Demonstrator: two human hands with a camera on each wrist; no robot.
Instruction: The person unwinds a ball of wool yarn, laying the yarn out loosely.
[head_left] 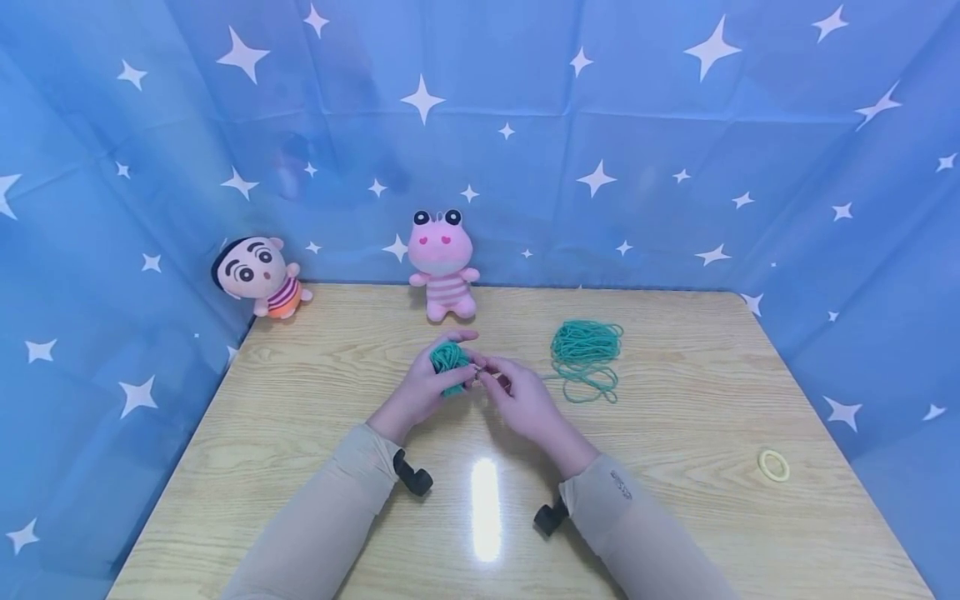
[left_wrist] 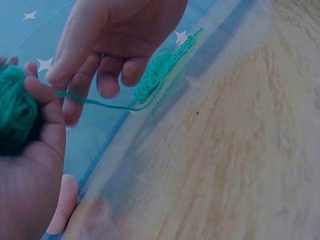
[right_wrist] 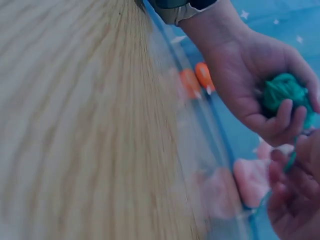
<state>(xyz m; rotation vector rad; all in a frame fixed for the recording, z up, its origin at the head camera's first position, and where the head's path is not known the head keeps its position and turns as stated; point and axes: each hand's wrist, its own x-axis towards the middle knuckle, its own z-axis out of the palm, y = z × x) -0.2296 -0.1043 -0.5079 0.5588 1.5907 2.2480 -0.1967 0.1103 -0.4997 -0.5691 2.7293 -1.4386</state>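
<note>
A ball of green yarn (head_left: 448,357) sits in my left hand (head_left: 422,390), whose fingers curl round it above the middle of the table. Close beside it, my right hand (head_left: 527,407) pinches the yarn strand near the ball with thumb and forefinger. In the left wrist view the strand (left_wrist: 115,106) runs out past the right hand to a loose heap of green yarn (left_wrist: 152,77). That heap lies on the table right of the hands, with a few loops trailing toward the front. The right wrist view shows the ball (right_wrist: 285,92) partly covered by left fingers.
A pink plush frog (head_left: 442,258) sits at the table's back edge, behind the hands. Another plush doll (head_left: 262,275) in a striped shirt leans at the back left corner. A pale yellow ring (head_left: 773,466) lies on the wooden table (head_left: 675,517) at right. A blue starred curtain (head_left: 510,50) hangs behind.
</note>
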